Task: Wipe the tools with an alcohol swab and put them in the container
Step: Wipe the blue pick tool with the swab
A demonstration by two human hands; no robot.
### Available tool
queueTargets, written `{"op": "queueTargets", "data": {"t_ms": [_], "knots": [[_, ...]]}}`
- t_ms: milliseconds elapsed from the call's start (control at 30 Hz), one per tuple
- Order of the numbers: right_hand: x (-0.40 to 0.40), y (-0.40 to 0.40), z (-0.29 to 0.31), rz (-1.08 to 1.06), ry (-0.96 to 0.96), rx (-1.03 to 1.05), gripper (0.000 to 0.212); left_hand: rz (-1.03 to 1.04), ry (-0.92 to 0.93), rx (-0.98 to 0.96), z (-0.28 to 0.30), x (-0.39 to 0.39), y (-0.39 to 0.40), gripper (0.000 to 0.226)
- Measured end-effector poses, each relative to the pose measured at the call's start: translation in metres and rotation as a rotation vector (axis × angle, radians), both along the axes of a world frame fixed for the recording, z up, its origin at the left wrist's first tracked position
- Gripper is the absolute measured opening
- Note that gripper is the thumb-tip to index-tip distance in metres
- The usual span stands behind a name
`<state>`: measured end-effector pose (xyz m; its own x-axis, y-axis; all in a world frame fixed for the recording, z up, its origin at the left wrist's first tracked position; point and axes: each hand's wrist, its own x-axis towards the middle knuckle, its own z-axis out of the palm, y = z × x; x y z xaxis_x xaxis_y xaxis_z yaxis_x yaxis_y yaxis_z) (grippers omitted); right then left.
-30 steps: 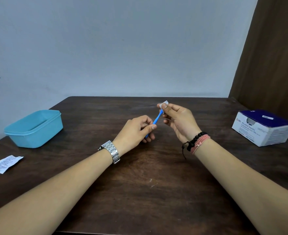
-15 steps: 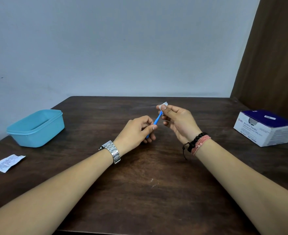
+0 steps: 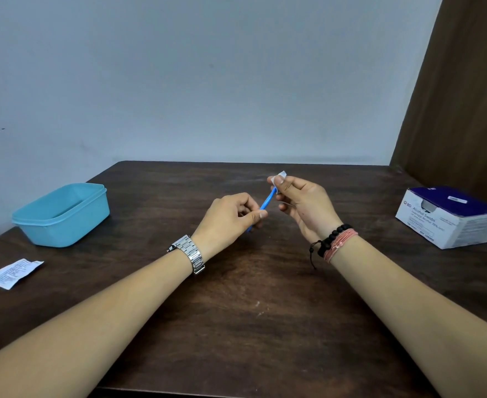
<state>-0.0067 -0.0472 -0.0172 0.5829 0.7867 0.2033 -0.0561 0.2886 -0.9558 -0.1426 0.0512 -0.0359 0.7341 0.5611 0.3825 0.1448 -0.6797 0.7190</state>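
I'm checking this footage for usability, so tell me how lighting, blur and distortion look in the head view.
Head view: soft, even light, no hard shadows; a dull sheen on the table but no glare. Wide-angle stretch enlarges the forearms toward the bottom corners. The blue tool and white swab between the left hand and right hand are sharp; the print on the swab box is partly legible, its small lines blurred.

The bench (image 3: 236,326) is dark brown with wood grain. At left sits a light blue container (image 3: 61,215); lower left, a white wrapper (image 3: 14,273) with small dark print. Centre, a bright blue tool (image 3: 266,201) and white swab (image 3: 281,175). Right, a white-and-purple box (image 3: 448,216).
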Motion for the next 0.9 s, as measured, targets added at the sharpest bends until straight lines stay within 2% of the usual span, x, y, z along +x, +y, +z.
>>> {"op": "queueTargets", "data": {"t_ms": [300,467,633,733,900], "knots": [[0.003,-0.001,0.000,-0.025,-0.002,-0.006,0.011,0.026,0.009,0.057,0.001,0.000,0.001,0.015],[0.007,0.000,0.003,-0.030,0.062,0.055,0.011,0.027,0.023,0.065,-0.001,0.001,0.001,0.017],[0.019,0.002,0.002,-0.061,0.144,0.155,0.012,-0.009,-0.023,-0.009,-0.002,0.001,0.000,0.012],[0.018,0.005,-0.003,-0.028,0.093,0.073,0.016,0.001,-0.048,-0.047,-0.001,0.001,0.000,0.014],[0.003,0.009,-0.010,0.122,0.008,-0.011,0.019,0.001,-0.022,0.004,-0.001,0.000,0.001,0.020]]}}
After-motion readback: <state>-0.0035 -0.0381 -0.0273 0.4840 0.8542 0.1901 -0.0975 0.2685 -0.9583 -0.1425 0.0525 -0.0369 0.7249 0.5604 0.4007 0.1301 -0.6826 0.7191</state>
